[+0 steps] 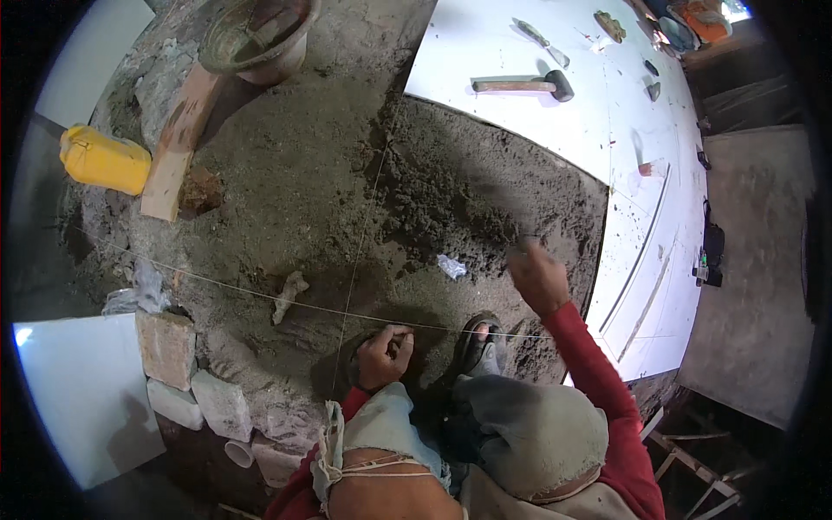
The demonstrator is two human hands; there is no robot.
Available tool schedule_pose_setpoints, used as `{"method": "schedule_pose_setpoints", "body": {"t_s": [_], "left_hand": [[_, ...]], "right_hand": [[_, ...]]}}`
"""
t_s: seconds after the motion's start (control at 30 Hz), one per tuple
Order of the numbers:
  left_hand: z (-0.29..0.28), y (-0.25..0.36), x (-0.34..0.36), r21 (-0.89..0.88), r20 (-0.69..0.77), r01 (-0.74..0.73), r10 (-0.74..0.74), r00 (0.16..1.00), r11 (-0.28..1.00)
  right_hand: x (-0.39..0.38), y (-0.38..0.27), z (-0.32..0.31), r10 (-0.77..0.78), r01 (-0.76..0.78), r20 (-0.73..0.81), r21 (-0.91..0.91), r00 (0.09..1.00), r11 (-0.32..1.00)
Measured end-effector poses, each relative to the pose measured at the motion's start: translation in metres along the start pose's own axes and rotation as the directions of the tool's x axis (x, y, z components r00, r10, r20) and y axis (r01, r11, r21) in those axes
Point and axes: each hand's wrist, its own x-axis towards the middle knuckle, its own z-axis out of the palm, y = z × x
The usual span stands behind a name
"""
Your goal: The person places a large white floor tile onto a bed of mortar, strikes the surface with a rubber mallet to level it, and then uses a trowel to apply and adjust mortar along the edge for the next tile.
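Observation:
My right hand (539, 276) is closed round the handle of a flat grey tool (492, 192), smeared by motion and perhaps a trowel. It is over damp, rough mortar (433, 186) beside the white tiles. Close to my left knee, my left hand (384, 357) is curled into a loose fist, and nothing shows in it. A taut string (260, 295) runs across the bed near that hand, crossed by a second thin line (360, 234). Between my hands lies a crumpled bit of clear plastic (451, 266).
White tiles (485, 65) at the right hold a rubber mallet (529, 85) and a pointing trowel (542, 42). Far left are a bucket (260, 65), a wooden plank (180, 152) and a yellow jerrycan (106, 160). Stone blocks (166, 348) and a loose tile (87, 399) edge the near left.

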Motion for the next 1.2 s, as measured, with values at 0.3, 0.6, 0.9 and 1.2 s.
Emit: {"method": "schedule_pose_setpoints", "body": {"t_s": [0.3,0.6,0.9,1.2], "left_hand": [[-0.010,-0.012,-0.001,0.127,-0.037,-0.125,0.130,0.991,0.984],[-0.008,0.003,0.001,-0.023,0.030,0.038,-0.037,0.999,0.999],[-0.005,-0.008,-0.001,0.113,-0.094,-0.125,0.136,0.986,0.986],[0.009,-0.002,-0.001,0.037,-0.073,-0.107,0.109,0.991,0.994]], "right_hand": [[0.111,-0.032,0.025,0.178,-0.247,0.209,0.379,0.962,0.892],[0.176,-0.019,0.080,0.183,-0.193,0.314,0.000,0.931,0.981],[0.073,0.104,0.027,0.376,-0.332,0.336,-0.182,0.863,0.926],[-0.023,0.265,0.035,0.513,-0.416,0.201,-0.381,0.835,0.826]]}}
